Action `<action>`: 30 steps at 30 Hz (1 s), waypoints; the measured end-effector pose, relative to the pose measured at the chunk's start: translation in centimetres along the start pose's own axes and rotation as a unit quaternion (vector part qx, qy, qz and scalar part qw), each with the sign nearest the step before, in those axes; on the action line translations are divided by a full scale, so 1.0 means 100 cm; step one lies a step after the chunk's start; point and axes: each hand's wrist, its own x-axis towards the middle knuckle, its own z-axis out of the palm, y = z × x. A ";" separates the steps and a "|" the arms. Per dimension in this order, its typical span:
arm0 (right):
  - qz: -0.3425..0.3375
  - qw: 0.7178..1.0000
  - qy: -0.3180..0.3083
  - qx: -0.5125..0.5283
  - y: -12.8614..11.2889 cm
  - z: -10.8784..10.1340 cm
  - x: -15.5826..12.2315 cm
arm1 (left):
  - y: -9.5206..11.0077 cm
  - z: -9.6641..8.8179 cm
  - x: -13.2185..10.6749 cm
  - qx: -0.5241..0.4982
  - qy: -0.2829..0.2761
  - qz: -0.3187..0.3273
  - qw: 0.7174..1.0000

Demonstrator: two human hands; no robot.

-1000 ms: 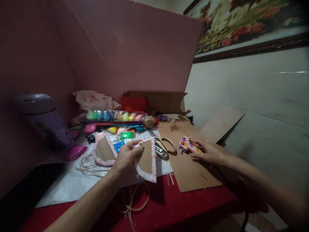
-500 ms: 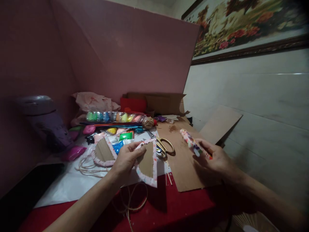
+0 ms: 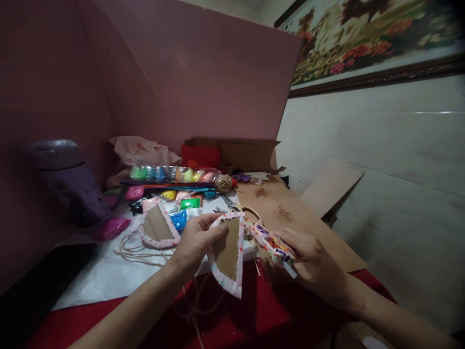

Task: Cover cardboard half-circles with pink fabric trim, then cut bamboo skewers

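"What's nearest?"
"The right hand (image 3: 314, 257) grips a floral glue gun (image 3: 271, 242); the left hand (image 3: 196, 240) pinches a cardboard half-round (image 3: 225, 257) above the red tablecloth's (image 3: 254, 320) near edge."
"Finished?"
"Fabric edging (image 3: 240, 261) looks complete, the middle bare. A second edged piece (image 3: 157, 225) lies inside the white sheet's (image 3: 90, 281) near edge."

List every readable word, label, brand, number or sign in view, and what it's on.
None can be read.
Multicoloured, patterned tool with a translucent stick, in the right hand: no legible lettering.
Large, dark-framed floral picture: marks near its left edge, too small to read.
Long, clear plastic pack of coloured lumps: any label too small to read.
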 end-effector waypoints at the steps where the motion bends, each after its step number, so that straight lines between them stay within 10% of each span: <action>1: 0.000 1.000 0.005 0.011 -0.001 0.000 0.000 | 0.000 0.000 0.000 -0.001 -0.002 0.001 1.000; 6: 0.092 0.986 0.016 0.138 -0.008 0.001 0.000 | -0.001 -0.002 0.000 0.028 -0.012 0.016 0.999; 13: 0.255 0.898 0.022 0.359 -0.009 0.010 -0.006 | -0.005 -0.007 0.001 0.040 -0.025 0.025 0.999; 30: 0.287 0.867 0.054 0.404 -0.015 0.016 0.001 | -0.004 -0.006 0.001 0.031 -0.023 0.022 0.999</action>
